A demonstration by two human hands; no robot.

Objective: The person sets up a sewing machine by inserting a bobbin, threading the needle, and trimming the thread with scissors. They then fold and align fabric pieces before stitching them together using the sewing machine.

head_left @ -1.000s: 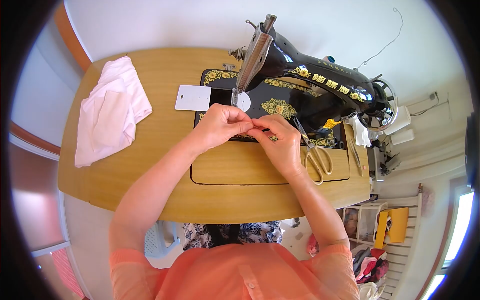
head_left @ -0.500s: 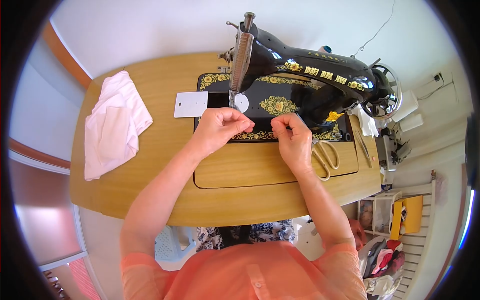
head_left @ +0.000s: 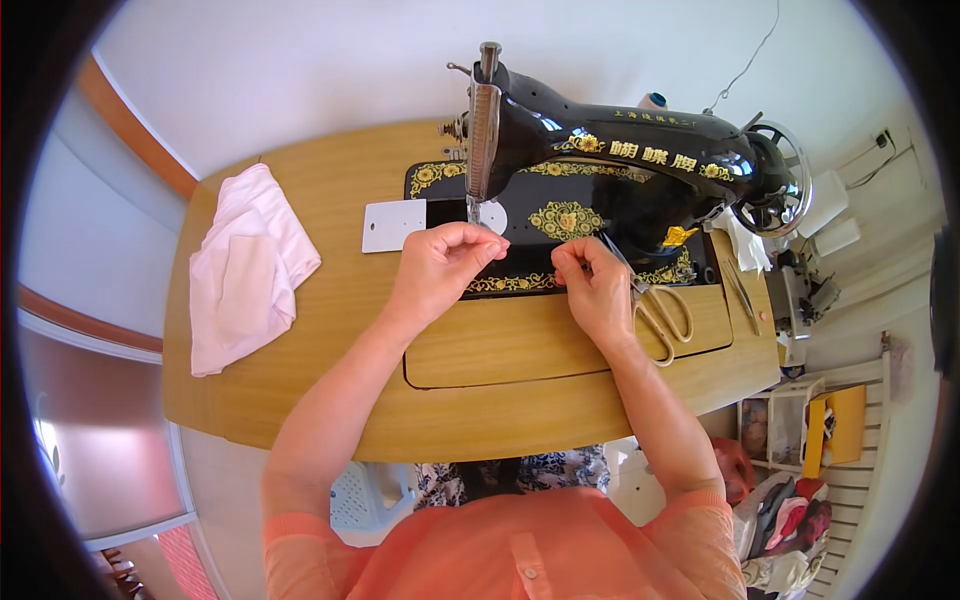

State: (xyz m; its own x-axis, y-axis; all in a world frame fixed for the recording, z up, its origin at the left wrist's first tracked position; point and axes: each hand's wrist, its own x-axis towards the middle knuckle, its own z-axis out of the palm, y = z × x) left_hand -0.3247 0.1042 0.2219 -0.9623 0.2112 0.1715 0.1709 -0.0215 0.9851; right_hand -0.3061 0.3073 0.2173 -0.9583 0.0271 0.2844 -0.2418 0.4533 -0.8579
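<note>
Over the front of a black sewing machine (head_left: 640,140) with gold flowers, both hands are raised and a short gap apart. My left hand (head_left: 450,262) is closed in a pinch just below the needle area; what its fingertips hold is too small to make out. My right hand (head_left: 595,290) is pinched too, its fingertips above the machine's front edge, and any thread or small item there cannot be seen. Scissors (head_left: 668,325) with cream handles lie beside my right hand, their blades partly behind it. A white slide plate (head_left: 393,226) sits left of the needle.
Folded pink cloth (head_left: 250,270) lies on the left of the wooden table (head_left: 330,400). Tweezers (head_left: 741,295) and a white cloth (head_left: 745,240) are at the right. A thread spool (head_left: 652,101) stands behind the machine. Clothes (head_left: 790,525) are piled at the lower right.
My hands, whose fingertips met a second ago, have moved apart sideways, both still pinched. The whole view has shifted slightly, with the table now farther right in it.
</note>
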